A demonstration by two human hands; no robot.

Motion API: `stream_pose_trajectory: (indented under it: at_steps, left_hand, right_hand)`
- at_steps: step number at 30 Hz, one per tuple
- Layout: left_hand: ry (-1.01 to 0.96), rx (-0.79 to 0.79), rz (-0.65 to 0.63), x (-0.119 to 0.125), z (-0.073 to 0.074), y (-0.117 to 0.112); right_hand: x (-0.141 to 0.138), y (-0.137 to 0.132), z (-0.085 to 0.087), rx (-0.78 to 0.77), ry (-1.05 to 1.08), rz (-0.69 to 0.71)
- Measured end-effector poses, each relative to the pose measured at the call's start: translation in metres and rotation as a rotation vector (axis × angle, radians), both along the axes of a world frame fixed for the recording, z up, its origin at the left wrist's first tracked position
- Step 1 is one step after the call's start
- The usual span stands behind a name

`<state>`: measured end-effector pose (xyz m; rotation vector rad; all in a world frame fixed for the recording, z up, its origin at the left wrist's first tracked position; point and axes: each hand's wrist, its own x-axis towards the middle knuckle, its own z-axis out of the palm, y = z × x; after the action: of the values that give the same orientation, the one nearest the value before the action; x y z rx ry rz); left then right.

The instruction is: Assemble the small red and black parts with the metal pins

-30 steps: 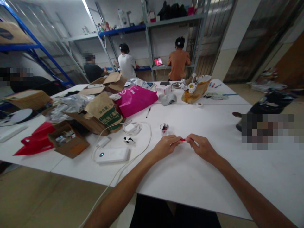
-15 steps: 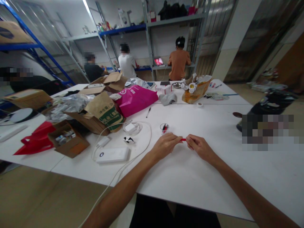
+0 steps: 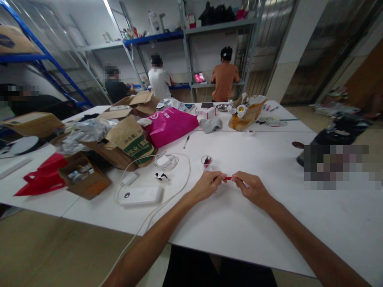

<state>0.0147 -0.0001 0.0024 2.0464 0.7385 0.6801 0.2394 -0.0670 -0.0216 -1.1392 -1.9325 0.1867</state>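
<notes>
Well inside the table (image 3: 239,231) edge, both hands (image 3: 206,185) (image 3: 253,188) pinch a red piece (image 3: 228,178).

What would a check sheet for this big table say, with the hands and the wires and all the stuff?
Surface: white table, bare near the person, crowded on its left half.
Things in hand: small red piece, pinched at both ends just above the table; small clear cup with red bits stands just behind it.
Clutter: pink bag, brown paper bag, open cardboard box, red bag.
Hands: left hand and right hand both shut on the small red piece.
Cables: white cable loops past a white power bank and drops off the near edge.
Surroundings: metal shelves; people there, backs turned.
</notes>
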Motion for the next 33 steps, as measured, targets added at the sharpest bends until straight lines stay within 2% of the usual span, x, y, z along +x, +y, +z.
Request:
stream_pose_trajectory:
  at_steps: [4, 7, 9, 13, 19, 22, 26, 33]
  left_hand:
    - [-0.070, -0.293, -0.015, 0.000, 0.002, 0.002]
    - [-0.114, -0.351, -0.053, 0.002, 0.007, 0.001]
    - [-0.135, -0.254, -0.033, 0.004, 0.010, -0.001]
    - [-0.165, 0.038, 0.053, 0.005, 0.010, -0.004]
    - [-0.210, 0.327, 0.019, 0.005, -0.003, -0.004]
    - [-0.213, 0.348, 0.030, 0.006, -0.007, -0.003]
    - [-0.177, 0.316, 0.088, 0.006, -0.008, -0.001]
    - [-0.145, 0.294, 0.121, 0.007, -0.007, 0.001]
  right_hand:
    - [-0.001, 0.000, 0.004, 0.023, 0.025, 0.037]
    - [-0.001, 0.001, 0.009, -0.033, 0.097, 0.033]
    - [0.000, 0.001, 0.011, -0.081, 0.145, 0.007]
    - [0.001, 0.002, 0.010, -0.203, 0.255, -0.025]
    - [0.000, 0.004, 0.008, -0.526, 0.446, 0.085]
    - [0.000, 0.007, 0.008, -0.546, 0.502, 0.107]
    - [0.001, 0.009, 0.008, -0.485, 0.562, 0.076]
    - [0.002, 0.006, 0.008, -0.380, 0.474, -0.022]
